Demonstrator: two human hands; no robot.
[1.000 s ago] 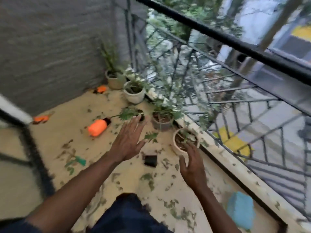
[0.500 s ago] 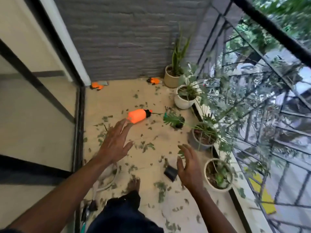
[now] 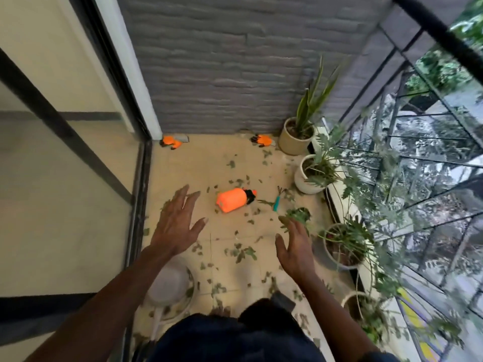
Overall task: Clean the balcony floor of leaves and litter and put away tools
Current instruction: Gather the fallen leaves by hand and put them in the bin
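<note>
Green leaves (image 3: pixel 241 253) lie scattered over the beige tiled balcony floor (image 3: pixel 209 163). An orange spray bottle (image 3: pixel 232 199) lies on its side in the middle, with a small teal hand rake (image 3: pixel 277 202) just right of it. Two orange gloves sit by the grey wall, one at the left corner (image 3: pixel 171 141) and one further right (image 3: pixel 262 140). My left hand (image 3: pixel 177 226) hovers open, fingers spread, left of the bottle. My right hand (image 3: pixel 294 250) is open too, below a tipped small plant (image 3: pixel 298 214). Neither hand holds anything.
Potted plants (image 3: pixel 296 138) (image 3: pixel 309 175) (image 3: pixel 342 246) line the right side along a black metal railing (image 3: pixel 418 152). A glass sliding door (image 3: pixel 65 178) bounds the left. A white round basin-like thing (image 3: pixel 170 286) stands by my left forearm. My dark-clothed legs (image 3: pixel 235 335) fill the bottom.
The view has swung left, from the railing toward the grey wall and door. Both hands have stayed raised and open, drifting apart; the spray bottle now lies ahead between them.
</note>
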